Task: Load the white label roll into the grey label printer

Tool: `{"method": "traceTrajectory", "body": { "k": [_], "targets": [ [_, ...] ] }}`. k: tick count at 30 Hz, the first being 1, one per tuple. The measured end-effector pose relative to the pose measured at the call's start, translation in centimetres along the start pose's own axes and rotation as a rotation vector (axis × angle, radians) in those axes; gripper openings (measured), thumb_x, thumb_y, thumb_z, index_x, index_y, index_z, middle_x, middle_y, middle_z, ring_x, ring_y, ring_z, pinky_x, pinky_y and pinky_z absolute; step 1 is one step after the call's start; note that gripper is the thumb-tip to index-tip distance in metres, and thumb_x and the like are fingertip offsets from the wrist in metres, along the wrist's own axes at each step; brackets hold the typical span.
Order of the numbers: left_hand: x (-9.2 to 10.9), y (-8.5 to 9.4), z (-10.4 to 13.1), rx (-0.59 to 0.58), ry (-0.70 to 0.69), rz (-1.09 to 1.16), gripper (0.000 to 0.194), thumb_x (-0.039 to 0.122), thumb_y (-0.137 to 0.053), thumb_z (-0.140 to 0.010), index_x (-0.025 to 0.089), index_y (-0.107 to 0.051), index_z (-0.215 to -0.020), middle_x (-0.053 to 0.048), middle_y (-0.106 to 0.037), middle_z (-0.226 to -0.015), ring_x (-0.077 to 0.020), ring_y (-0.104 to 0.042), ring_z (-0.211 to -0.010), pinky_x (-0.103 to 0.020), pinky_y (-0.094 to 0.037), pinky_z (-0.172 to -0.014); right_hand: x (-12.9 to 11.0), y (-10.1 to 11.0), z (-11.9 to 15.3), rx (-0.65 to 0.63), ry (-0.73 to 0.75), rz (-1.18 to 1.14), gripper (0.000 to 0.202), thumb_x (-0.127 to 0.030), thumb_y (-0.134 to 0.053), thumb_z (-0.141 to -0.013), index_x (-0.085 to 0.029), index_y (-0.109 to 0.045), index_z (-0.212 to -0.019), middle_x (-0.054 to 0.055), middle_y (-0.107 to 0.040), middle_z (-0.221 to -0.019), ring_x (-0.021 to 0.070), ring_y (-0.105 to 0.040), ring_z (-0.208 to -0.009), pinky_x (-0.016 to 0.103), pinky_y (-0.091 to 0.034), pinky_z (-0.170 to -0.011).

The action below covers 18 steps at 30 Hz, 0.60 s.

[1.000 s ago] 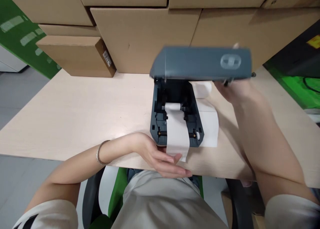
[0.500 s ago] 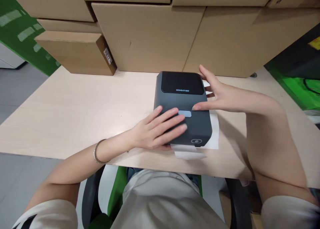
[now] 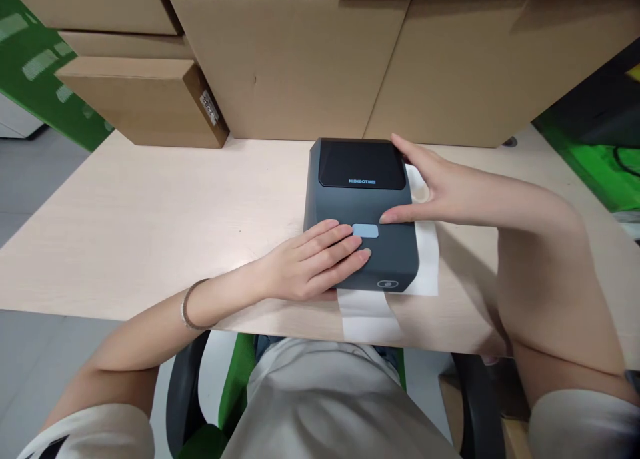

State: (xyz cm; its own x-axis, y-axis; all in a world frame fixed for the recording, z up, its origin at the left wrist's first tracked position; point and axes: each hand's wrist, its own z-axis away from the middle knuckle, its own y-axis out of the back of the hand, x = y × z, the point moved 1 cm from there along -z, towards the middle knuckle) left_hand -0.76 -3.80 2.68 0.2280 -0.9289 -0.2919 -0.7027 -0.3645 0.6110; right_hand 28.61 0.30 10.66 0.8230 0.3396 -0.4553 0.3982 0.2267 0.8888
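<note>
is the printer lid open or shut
Shut, though latching can't be told: the lid lies down, hiding the inside, with the left hand and right hand resting on it.

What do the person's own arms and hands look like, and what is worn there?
The left hand and right hand wear no gloves. A thin bracelet circles the left wrist; none shows on the right. The short sleeves are pale grey, the left one with a black marking.

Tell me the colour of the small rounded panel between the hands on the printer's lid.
Light blue panel; head view.
</note>
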Motion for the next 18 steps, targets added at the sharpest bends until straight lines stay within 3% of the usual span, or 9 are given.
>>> {"method": "traceTrajectory", "body": {
  "k": [2,4,6,7,10,13,16,18],
  "targets": [
    [-0.2,0.1,-0.1,0.006,0.001,0.003,0.048,0.043,-0.04,-0.118,0.012,-0.073,-0.132,-0.013,-0.079,-0.126,-0.024,-0.072,-0.132,-0.041,-0.06,-0.122,-0.7,0.3,0.5,0.06,0.079,0.044,0.129,-0.088,-0.075,-0.081,-0.021,-0.026,-0.18,0.016,-0.033,-0.182,0.0484,-0.037,-0.165,0.065,-0.038,-0.134],
    [-0.3,0.2,-0.4,0.015,-0.002,-0.005,0.041,0.042,-0.044,-0.116,0.018,-0.074,-0.128,-0.012,-0.08,-0.126,-0.0229,-0.074,-0.13,-0.04,-0.063,-0.119,-2.1,0.9,1.6,0.167,0.199,0.091,0.092,-0.078,-0.074,-0.09,-0.027,-0.055,-0.165,0.015,-0.051,-0.169,0.0431,-0.053,-0.153,0.06,-0.047,-0.127],
    [-0.4,0.4,-0.6,0.017,0.002,-0.007,0.035,0.041,-0.05,-0.113,0.019,-0.074,-0.126,-0.014,-0.079,-0.13,-0.0248,-0.073,-0.133,-0.041,-0.065,-0.116,-3.8,1.4,2.8,0.268,0.288,0.124,0.047,-0.061,-0.071,-0.099,-0.029,-0.078,-0.132,0.013,-0.068,-0.137,0.0336,-0.071,-0.122,0.049,-0.059,-0.104],
    [-0.4,0.4,-0.7,0.012,0.008,-0.008,0.034,0.041,-0.052,-0.112,0.019,-0.073,-0.126,-0.016,-0.078,-0.133,-0.0263,-0.072,-0.136,-0.041,-0.065,-0.115,-4.6,1.5,3.4,0.281,0.315,0.131,0.03,-0.052,-0.068,-0.103,-0.028,-0.081,-0.117,0.011,-0.072,-0.117,0.0274,-0.073,-0.102,0.043,-0.06,-0.088],
    [-0.3,0.4,-0.8,-0.001,0.019,-0.001,0.036,0.043,-0.05,-0.114,0.019,-0.07,-0.132,-0.017,-0.077,-0.139,-0.0276,-0.067,-0.144,-0.043,-0.064,-0.116,-6.3,1.2,4.6,0.166,0.391,0.125,0.024,-0.037,-0.061,-0.108,-0.026,-0.079,-0.097,0.002,-0.066,-0.078,0.0158,-0.058,-0.062,0.033,-0.043,-0.057],
    [-0.2,0.3,-0.5,-0.002,0.047,0.028,0.051,0.049,-0.038,-0.117,0.013,-0.064,-0.142,-0.017,-0.077,-0.141,-0.026,-0.063,-0.151,-0.041,-0.057,-0.124,-6.5,0.4,4.8,0.081,0.424,0.145,0.024,-0.031,-0.058,-0.108,-0.026,-0.078,-0.096,0.0,-0.069,-0.076,0.0143,-0.056,-0.058,0.033,-0.038,-0.056],
    [-0.1,0.2,-0.3,-0.02,0.09,0.047,0.065,0.055,-0.036,-0.117,0.005,-0.055,-0.153,-0.017,-0.076,-0.143,-0.0245,-0.06,-0.154,-0.039,-0.051,-0.13,-6.3,-0.1,4.6,0.088,0.413,0.14,0.025,-0.03,-0.057,-0.107,-0.026,-0.077,-0.092,-0.001,-0.072,-0.076,0.0147,-0.056,-0.057,0.034,-0.036,-0.058],
    [0.0,0.2,-0.2,-0.051,0.11,0.043,0.068,0.057,-0.038,-0.116,0.007,-0.049,-0.16,-0.015,-0.076,-0.146,-0.0234,-0.061,-0.153,-0.039,-0.049,-0.131,-6.2,-0.3,4.7,0.092,0.387,0.126,0.027,-0.03,-0.056,-0.105,-0.027,-0.076,-0.087,-0.002,-0.072,-0.073,0.015,-0.054,-0.055,0.035,-0.034,-0.057]
  ]
}}
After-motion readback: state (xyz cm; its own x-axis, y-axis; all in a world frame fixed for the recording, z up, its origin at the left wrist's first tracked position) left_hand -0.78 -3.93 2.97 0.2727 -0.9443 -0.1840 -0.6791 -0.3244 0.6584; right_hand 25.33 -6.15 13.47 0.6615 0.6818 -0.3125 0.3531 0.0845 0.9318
